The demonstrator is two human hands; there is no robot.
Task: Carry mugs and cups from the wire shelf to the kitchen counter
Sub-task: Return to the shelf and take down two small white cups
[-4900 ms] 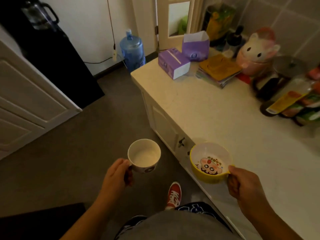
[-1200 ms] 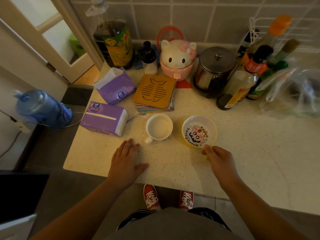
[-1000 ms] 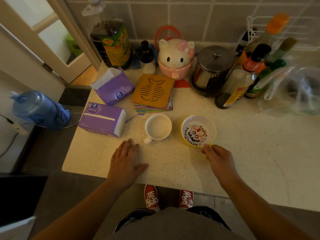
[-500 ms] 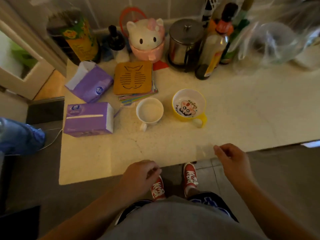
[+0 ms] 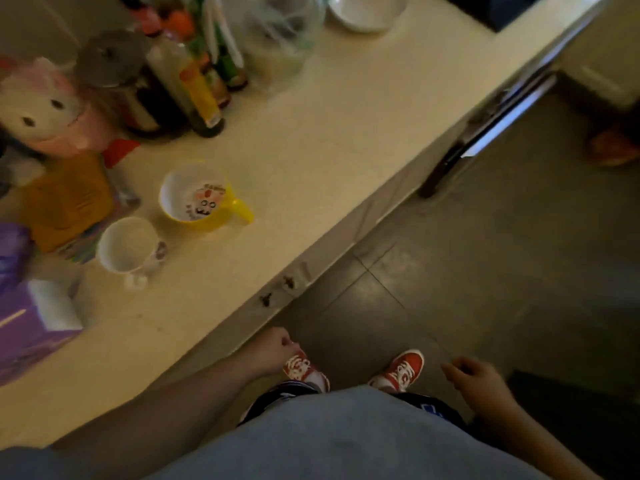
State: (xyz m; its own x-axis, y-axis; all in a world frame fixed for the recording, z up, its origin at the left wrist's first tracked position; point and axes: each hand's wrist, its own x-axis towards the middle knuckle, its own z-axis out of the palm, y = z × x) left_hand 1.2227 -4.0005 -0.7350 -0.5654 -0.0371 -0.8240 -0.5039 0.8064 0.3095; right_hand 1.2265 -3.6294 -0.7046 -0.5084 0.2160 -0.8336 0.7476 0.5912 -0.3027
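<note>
White mug (image 5: 126,244) and yellow cup (image 5: 194,195) on desk: rigid, breakable, best held by handles; both hands' fingers loosely curled, empty

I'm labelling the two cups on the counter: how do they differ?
The yellow cup is yellow outside with a cartoon printed inside; the white mug is plain white inside. The yellow cup looks wider and sits further from the counter edge. Both stand upright, empty and unheld.

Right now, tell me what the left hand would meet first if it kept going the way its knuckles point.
Probably the cabinet front under the counter; the left hand hangs below the edge, though depth is unclear.
</note>
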